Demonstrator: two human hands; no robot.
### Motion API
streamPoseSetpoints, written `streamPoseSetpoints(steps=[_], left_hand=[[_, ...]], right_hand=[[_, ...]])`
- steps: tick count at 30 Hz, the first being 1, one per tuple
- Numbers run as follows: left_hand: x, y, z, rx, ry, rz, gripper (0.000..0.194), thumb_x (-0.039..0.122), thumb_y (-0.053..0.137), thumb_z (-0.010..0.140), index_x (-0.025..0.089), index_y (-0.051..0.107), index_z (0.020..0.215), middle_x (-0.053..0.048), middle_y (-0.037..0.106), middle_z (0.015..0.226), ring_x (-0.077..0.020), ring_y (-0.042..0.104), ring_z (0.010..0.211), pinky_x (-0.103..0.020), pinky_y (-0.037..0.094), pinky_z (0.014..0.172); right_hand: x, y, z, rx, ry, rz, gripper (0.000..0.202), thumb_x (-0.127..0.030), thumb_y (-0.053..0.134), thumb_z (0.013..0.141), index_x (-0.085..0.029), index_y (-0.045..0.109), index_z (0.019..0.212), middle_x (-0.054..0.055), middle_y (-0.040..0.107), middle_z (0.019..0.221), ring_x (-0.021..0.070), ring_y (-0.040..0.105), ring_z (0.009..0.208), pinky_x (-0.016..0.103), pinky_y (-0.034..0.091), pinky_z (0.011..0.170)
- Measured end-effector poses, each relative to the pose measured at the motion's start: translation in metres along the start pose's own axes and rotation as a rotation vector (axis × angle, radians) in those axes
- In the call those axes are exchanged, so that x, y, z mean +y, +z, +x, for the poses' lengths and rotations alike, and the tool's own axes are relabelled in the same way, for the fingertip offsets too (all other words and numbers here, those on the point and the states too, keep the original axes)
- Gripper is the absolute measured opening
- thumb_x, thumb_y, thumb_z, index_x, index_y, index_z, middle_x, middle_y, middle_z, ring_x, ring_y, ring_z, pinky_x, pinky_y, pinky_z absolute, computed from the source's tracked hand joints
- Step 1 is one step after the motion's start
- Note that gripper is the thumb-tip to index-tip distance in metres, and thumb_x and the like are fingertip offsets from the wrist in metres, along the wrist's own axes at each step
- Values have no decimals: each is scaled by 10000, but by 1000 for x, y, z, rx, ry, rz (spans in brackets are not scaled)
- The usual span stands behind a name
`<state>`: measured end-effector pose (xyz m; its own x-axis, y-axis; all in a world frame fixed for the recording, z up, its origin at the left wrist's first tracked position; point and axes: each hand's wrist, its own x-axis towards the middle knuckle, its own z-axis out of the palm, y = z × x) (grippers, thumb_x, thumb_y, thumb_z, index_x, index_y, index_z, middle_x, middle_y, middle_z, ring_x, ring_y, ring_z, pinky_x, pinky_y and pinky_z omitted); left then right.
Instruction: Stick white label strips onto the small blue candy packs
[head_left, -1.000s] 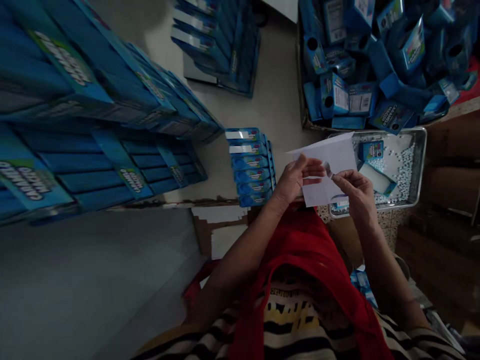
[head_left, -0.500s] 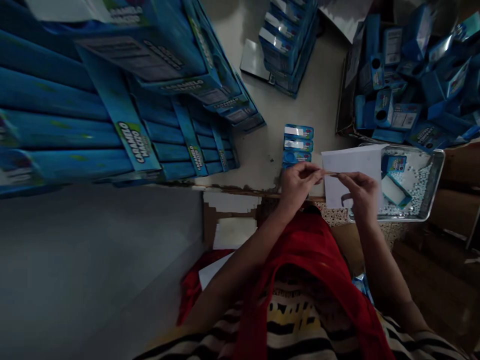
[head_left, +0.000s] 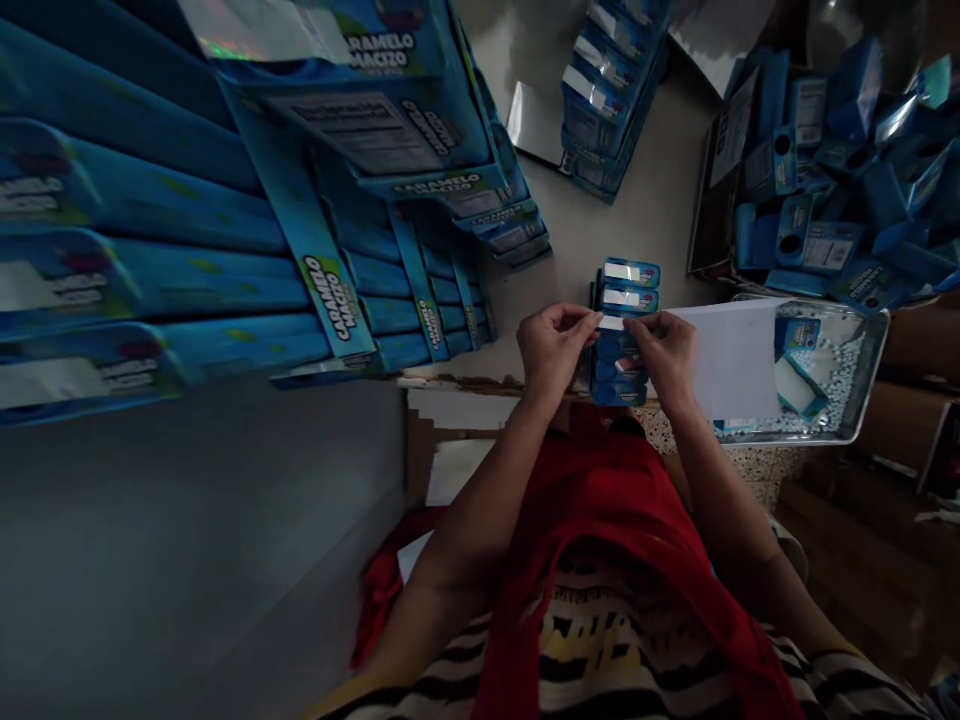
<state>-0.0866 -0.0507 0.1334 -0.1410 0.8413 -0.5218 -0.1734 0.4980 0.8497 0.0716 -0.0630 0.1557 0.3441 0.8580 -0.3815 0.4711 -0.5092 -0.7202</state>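
Between my left hand [head_left: 556, 345] and my right hand [head_left: 666, 350] stretches a small white sticker strip [head_left: 612, 323], each hand pinching one end. It lies over the third of a row of small blue candy boxes [head_left: 621, 392] at the table's front edge; whether it touches the box I cannot tell. The two boxes farther back carry shiny pale strips [head_left: 631, 271] across their ends. To the right of my right hand a white sheet of paper [head_left: 735, 360] overlaps the rim of a metal tray [head_left: 862, 390].
Tall stacks of blue candy boxes [head_left: 187, 240] fill the left side. More boxes [head_left: 611, 110] stand at the back beside a flat silvery object [head_left: 534, 125]. A carton [head_left: 712, 190] heaped with blue boxes is at the right. The tray holds white pellets and a few boxes.
Both hands have moved left from over the white sheet to the row of boxes, carrying the strip. The strip now faces up over the third box.
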Motion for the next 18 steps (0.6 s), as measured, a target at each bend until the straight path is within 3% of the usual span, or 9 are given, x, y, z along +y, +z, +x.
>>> streamPoseSetpoints(steps=[18], left_hand=[[-16,-2,5,-4,-94,-140,307,424,908,682,176,777,809,-25,759,741,-157,713,674,-278,591,682]], right_hand=[[0,5,2,-13,4,-28,330,-553,720,862,-224,734,875,-2,653,681,186,681,689,290,497,575]])
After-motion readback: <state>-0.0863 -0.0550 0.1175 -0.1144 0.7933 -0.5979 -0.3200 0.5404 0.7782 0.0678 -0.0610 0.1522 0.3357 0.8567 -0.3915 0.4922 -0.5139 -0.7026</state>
